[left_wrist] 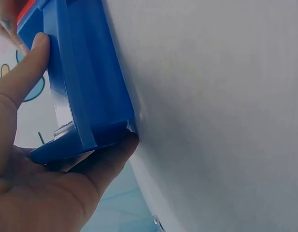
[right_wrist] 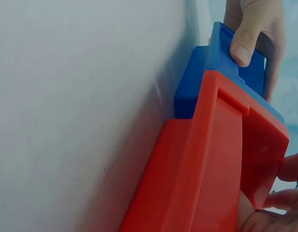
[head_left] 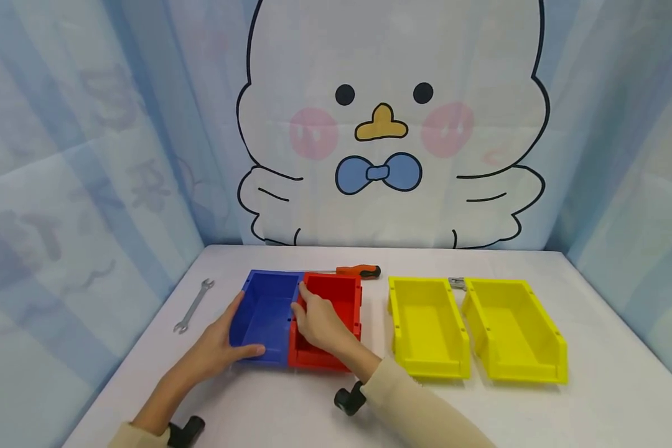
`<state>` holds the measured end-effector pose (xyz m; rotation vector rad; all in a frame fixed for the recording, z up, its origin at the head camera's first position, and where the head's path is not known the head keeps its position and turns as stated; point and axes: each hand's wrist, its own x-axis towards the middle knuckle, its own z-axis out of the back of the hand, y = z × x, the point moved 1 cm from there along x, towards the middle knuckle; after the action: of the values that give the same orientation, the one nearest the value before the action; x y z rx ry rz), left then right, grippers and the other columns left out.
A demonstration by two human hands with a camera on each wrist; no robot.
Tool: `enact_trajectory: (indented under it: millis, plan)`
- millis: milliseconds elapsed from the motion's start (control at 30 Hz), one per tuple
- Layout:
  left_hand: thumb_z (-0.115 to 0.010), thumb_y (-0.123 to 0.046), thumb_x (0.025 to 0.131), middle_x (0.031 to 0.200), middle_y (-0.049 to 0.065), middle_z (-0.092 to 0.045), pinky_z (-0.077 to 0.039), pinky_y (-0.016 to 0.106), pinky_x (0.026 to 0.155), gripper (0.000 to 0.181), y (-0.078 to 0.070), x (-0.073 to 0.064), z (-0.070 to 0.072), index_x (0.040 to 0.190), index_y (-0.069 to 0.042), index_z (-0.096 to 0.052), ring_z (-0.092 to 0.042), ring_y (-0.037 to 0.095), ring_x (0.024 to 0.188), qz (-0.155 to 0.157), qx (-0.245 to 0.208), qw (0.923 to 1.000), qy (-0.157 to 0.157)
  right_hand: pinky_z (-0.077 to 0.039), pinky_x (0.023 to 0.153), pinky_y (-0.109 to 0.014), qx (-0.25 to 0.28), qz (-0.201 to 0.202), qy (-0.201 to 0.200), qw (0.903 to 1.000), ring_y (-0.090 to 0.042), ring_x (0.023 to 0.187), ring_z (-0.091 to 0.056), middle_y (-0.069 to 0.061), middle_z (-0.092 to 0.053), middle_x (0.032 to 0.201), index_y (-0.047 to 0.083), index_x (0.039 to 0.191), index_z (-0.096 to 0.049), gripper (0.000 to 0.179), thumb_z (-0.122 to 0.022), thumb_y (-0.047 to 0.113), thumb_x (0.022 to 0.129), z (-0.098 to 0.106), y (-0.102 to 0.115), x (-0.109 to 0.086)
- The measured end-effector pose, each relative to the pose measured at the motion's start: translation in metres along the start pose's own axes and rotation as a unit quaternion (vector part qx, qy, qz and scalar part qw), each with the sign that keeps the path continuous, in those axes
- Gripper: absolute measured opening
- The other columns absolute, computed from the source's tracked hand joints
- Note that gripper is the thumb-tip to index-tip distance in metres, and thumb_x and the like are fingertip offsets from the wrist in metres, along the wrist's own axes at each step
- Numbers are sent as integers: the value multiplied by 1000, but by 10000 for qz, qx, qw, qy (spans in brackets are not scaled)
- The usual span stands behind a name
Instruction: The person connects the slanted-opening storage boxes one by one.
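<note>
A blue plastic bin (head_left: 271, 308) and a red plastic bin (head_left: 343, 295) stand side by side on the table, their side walls meeting. My left hand (head_left: 215, 345) grips the blue bin at its near left corner, the thumb over its front lip and the fingers along the outer left side. Reaching over the red bin, my right hand (head_left: 322, 320) holds its left wall where it meets the blue one. In the right wrist view, part of that hand shows inside the red bin (right_wrist: 214, 159). Both bins are bare inside where visible.
Two yellow bins (head_left: 430, 373) (head_left: 529, 374) stand to the right, a metal tool (head_left: 457, 283) partly hidden behind them. An open-ended wrench (head_left: 193, 306) lies at left. Behind the red bin is a screwdriver (head_left: 359, 271) with an orange and black handle. Printed curtains surround the table.
</note>
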<state>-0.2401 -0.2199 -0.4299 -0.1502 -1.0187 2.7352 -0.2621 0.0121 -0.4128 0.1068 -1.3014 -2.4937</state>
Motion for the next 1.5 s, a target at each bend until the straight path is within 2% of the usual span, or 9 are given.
enact_trajectory:
  millis: [300, 533, 600, 700, 833, 900, 1133, 1300, 1500]
  plan:
    - [-86, -46, 88, 175, 31, -13, -28, 73, 125, 124, -2, 3, -2, 171, -6, -3, -21, 56, 159, -53, -7, 10000, 35, -32, 46, -16, -248, 96, -107, 9996, -10, 45, -38, 3, -45, 59, -3, 165, -29, 61, -50, 19, 112, 0, -4, -2]
    - [-87, -47, 87, 175, 32, -13, -26, 74, 125, 125, -2, 0, 2, 170, -1, -6, -21, 57, 159, -260, 175, 9994, -122, -35, 46, -16, -587, 73, -337, 9977, -10, 44, -39, 3, -46, 56, 0, 159, -45, 58, -60, 22, 108, 14, 5, -5]
    - [-87, -46, 86, 174, 32, -13, -28, 76, 123, 123, -5, -1, 4, 169, 1, -10, -21, 58, 158, -428, 376, 9981, -246, -47, 52, -20, -632, -18, -366, 9973, -11, 50, -44, -2, -57, 62, 2, 158, -48, 58, -63, 25, 107, 22, 9, -6]
    - [-87, -47, 85, 173, 33, -17, -22, 83, 120, 116, -14, -3, 3, 167, 2, -20, -23, 62, 155, -731, 1008, 9905, -588, -63, 73, -32, -764, -60, -463, 9960, -14, 69, -61, -11, -77, 98, 5, 155, -53, 56, -65, 27, 105, 39, 15, -11]
    - [-84, -44, 86, 171, 30, -25, -11, 89, 118, 102, -29, -6, -1, 164, -2, -33, -22, 63, 155, -1190, 1707, 9714, -1148, -65, 94, -47, -905, -44, -610, 9940, -28, 106, -73, -17, -71, 138, 7, 150, -58, 51, -66, 27, 104, 66, 20, -19]
    - [-83, -41, 89, 172, 28, -26, -12, 86, 121, 96, -36, -7, -4, 164, -4, -35, -22, 61, 156, -1375, 1687, 9684, -1222, -65, 95, -47, -971, -88, -662, 9930, -33, 115, -71, -16, -72, 138, 8, 149, -60, 49, -66, 26, 104, 80, 20, -23]
    - [-78, -41, 96, 174, 20, -31, -44, 72, 115, 90, -52, -2, -16, 167, -11, -32, -35, 49, 157, -1225, 1075, 9853, -507, -64, 99, -48, -1320, -452, -731, 9875, -37, 126, -68, -14, -69, 142, 10, 146, -61, 44, -64, 26, 105, 132, -3, -47]
    - [-80, -40, 95, 175, 16, -30, -41, 68, 121, 97, -58, 3, -27, 170, -15, -24, -32, 43, 161, -795, 645, 9947, 93, -58, 107, -56, -1825, -793, -914, 9757, -43, 132, -65, -21, -67, 144, 5, 145, -61, 45, -61, 30, 107, 170, -25, -65]
    - [-85, -41, 90, 176, 16, -29, -40, 65, 123, 109, -62, 8, -37, 171, -12, -17, -33, 42, 161, -785, 281, 9959, 364, -56, 107, -62, -2187, -1194, -1063, 9626, -49, 134, -60, -28, -62, 147, 0, 145, -59, 45, -59, 24, 107, 200, -55, -84]
